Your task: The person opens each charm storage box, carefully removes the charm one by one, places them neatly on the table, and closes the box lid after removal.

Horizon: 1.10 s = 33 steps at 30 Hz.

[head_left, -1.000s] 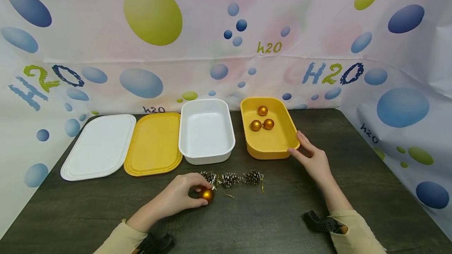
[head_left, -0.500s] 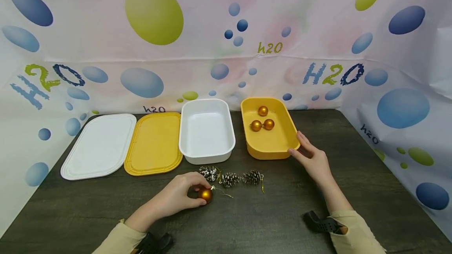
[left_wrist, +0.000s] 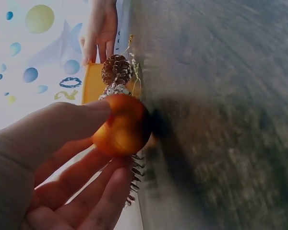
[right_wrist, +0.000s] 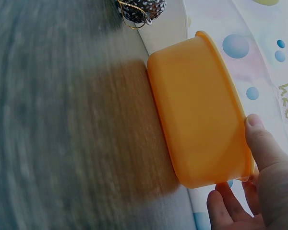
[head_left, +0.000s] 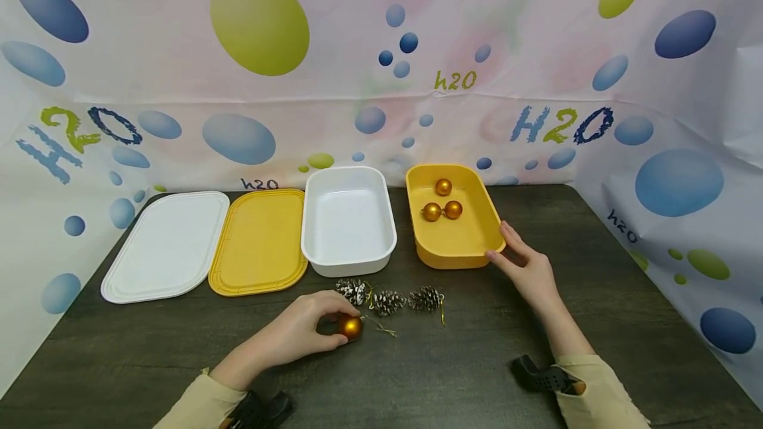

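Observation:
My left hand [head_left: 310, 324] holds a shiny orange-gold Christmas ball [head_left: 350, 328] between thumb and fingers, low over the dark table. From the ball a thin gold cord [head_left: 381, 328] trails to the right. In the left wrist view the ball [left_wrist: 122, 125] sits against the thumb tip. Just beyond that hand, three frosted pine cones [head_left: 389, 303] lie in a row. My right hand [head_left: 529, 273] grips the near right corner of a yellow container [head_left: 456, 243], thumb at the rim [right_wrist: 247, 129] and fingers along the side. Three similar balls [head_left: 443, 187] lie inside it.
Left of the yellow container stands a white container [head_left: 348, 224]. Further left, a yellow lid [head_left: 259, 243] and a white lid [head_left: 165, 247] lie flat side by side. A printed backdrop [head_left: 369, 32] rises behind the table [head_left: 417, 376].
The ball has turned a little in my left fingers, and its cord has swung out to the right. The leftmost pine cone has shifted slightly. My right hand stays on the container.

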Each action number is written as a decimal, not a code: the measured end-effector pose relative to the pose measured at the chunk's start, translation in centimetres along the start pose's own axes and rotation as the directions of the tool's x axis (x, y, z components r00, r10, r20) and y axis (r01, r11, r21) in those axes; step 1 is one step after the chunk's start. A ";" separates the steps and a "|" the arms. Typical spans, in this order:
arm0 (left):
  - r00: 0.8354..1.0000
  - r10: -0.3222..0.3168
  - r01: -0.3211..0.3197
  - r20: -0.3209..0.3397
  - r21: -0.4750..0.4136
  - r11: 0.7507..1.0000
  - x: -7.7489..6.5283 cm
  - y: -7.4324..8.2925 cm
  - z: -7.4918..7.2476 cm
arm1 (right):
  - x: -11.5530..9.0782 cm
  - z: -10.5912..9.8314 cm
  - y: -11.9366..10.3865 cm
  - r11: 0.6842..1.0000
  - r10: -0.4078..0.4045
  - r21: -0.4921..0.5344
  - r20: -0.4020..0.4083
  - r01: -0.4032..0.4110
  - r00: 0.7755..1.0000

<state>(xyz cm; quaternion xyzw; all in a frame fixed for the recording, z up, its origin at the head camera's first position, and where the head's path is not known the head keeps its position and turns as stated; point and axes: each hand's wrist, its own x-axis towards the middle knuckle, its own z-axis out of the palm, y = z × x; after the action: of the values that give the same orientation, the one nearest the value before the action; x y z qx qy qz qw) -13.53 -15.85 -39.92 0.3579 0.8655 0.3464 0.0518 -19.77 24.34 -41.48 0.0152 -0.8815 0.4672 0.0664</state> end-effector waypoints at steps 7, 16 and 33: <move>0.999 0.028 -0.028 -0.041 -0.008 1.000 0.6 0.5 -1.0 | -0.1 0.0 0.1 1.000 -0.002 0.009 -0.001 0.002 1.000; 0.992 0.086 -0.092 -0.096 -0.057 0.994 3.7 2.0 -3.5 | 0.0 0.0 0.0 1.000 0.004 0.007 0.000 -0.004 1.000; 0.995 0.018 -0.044 -0.100 -0.270 0.962 13.2 4.7 -5.3 | 0.1 0.1 0.2 1.000 -0.008 0.001 -0.005 0.008 1.000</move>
<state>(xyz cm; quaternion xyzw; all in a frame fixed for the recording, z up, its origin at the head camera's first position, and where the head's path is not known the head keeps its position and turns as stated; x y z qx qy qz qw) -22.31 -7.85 -30.81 0.3439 0.8056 0.4795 0.0531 -19.85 24.41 -41.66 0.0179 -0.8810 0.4674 0.0704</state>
